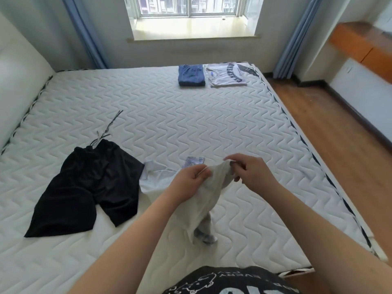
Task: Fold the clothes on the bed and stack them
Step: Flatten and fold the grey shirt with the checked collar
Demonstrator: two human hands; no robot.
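Note:
A pale grey garment [209,200] hangs above the white quilted mattress [191,115], lifted by its top edge. My left hand [192,180] pinches that edge on the left and my right hand [247,172] pinches it on the right, close together. The garment's lower end with a blue patch touches the mattress. Under it lies a white garment [157,177] with a blue checked piece. Black drawstring shorts [89,187] lie spread flat to the left. At the far edge sit folded blue shorts [191,75] and a folded white lettered T-shirt [227,74], side by side.
The bed's right edge borders a wooden floor [318,124]. A padded headboard [19,81] rises on the left. A window [191,7] and blue curtains stand beyond the bed's far edge, and an orange and white cabinet [364,52] is at the right.

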